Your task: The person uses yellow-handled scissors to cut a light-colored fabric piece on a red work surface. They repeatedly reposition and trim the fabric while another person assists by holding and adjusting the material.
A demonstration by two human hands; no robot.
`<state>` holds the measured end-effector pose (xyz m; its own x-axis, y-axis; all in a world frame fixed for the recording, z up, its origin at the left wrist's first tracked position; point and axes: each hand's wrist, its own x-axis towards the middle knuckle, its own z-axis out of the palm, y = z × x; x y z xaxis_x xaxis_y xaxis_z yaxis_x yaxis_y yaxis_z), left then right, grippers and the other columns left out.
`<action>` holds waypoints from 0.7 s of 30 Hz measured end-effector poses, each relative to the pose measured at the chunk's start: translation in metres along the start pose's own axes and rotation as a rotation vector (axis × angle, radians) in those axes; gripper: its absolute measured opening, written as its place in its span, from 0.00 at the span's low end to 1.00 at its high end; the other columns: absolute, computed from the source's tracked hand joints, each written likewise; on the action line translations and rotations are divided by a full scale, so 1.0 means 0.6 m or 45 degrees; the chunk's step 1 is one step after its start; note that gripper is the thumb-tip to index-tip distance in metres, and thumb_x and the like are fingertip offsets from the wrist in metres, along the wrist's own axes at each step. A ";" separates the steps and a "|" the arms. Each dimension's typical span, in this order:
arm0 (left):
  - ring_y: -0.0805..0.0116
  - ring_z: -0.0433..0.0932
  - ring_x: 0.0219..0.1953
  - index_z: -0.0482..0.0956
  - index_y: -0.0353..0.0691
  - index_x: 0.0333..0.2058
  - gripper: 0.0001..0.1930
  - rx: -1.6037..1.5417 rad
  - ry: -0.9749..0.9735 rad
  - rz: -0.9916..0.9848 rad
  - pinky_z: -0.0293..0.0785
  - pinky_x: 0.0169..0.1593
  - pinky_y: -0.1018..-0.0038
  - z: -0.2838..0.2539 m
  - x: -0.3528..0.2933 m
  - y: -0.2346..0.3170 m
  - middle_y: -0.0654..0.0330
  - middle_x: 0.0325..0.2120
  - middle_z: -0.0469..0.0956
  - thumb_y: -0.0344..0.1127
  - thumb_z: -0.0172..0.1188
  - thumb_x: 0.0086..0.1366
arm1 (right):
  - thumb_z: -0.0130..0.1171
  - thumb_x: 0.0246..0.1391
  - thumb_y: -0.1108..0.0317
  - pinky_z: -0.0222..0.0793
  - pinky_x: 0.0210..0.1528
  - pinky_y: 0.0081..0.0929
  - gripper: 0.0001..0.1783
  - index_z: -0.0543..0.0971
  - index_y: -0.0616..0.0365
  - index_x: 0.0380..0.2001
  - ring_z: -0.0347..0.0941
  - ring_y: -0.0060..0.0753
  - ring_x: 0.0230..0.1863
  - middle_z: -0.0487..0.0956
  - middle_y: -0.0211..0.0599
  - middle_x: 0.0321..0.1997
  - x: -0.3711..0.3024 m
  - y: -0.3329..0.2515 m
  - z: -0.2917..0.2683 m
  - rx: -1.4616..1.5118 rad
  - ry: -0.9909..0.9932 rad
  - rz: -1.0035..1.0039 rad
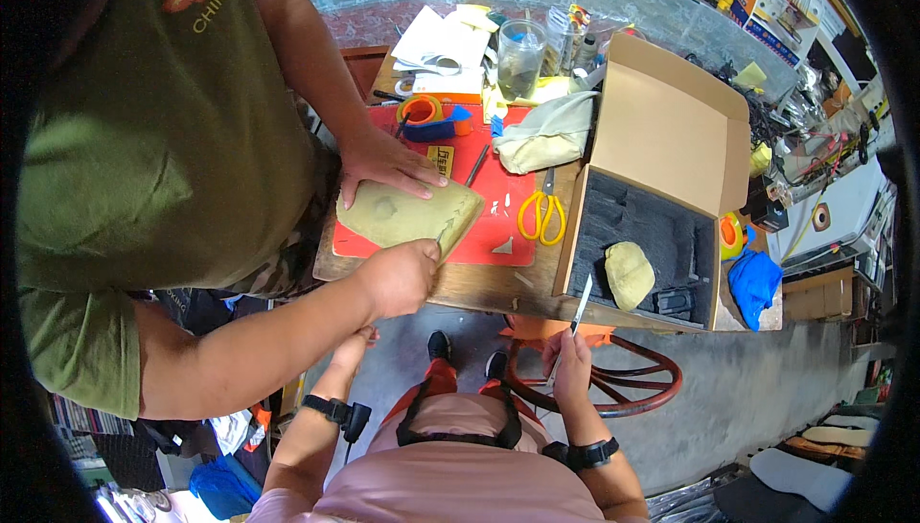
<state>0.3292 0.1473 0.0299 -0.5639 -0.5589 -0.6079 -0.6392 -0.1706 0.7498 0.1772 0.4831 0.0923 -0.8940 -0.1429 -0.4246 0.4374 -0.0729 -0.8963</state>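
Note:
My right hand (572,362) is closed around a slim knife (582,304), its light blade pointing up in front of the open cardboard box. My left hand (353,352) is just below a co-worker's forearm, which hides most of its fingers; I cannot tell whether it holds anything. On the red mat (517,226) lies an olive-yellow sheet (393,216). The co-worker's one hand (398,163) presses flat on the sheet. Their other hand (401,278) grips a thin tool, mostly hidden, with its tip on the sheet near some drawn marks.
Yellow-handled scissors (543,216) lie beside the mat. The cardboard box (666,125) has dark foam and a pale yellow lump (629,275) inside. Behind the mat stand a clear jar (520,58) and a grey cloth bundle (546,135). A red-brown wheel (661,384) is below the table edge.

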 end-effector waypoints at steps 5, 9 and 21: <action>0.69 0.76 0.32 0.73 0.36 0.40 0.08 0.041 -0.049 -0.021 0.73 0.34 0.72 0.003 0.009 0.015 0.59 0.31 0.76 0.31 0.51 0.65 | 0.40 0.65 0.57 0.55 0.12 0.17 0.18 0.68 0.55 0.25 0.60 0.21 0.11 0.68 0.31 0.15 0.000 0.003 -0.005 -0.003 -0.016 0.020; 0.69 0.76 0.31 0.73 0.37 0.40 0.07 0.010 -0.190 0.020 0.73 0.33 0.72 0.042 0.041 0.080 0.60 0.31 0.76 0.31 0.51 0.65 | 0.41 0.65 0.56 0.55 0.11 0.17 0.18 0.68 0.55 0.24 0.60 0.21 0.11 0.69 0.31 0.15 -0.002 -0.002 -0.004 -0.034 -0.021 0.013; 0.70 0.76 0.31 0.74 0.38 0.39 0.07 -0.138 -0.199 -0.006 0.73 0.32 0.72 0.039 0.046 0.090 0.60 0.31 0.76 0.32 0.51 0.64 | 0.41 0.65 0.56 0.53 0.11 0.18 0.19 0.69 0.56 0.25 0.58 0.20 0.10 0.66 0.28 0.14 -0.004 0.002 0.001 -0.046 -0.073 0.007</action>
<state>0.2670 0.1418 0.0474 -0.6409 -0.4267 -0.6380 -0.5864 -0.2641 0.7657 0.1800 0.4829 0.0924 -0.8842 -0.1996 -0.4223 0.4374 -0.0367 -0.8985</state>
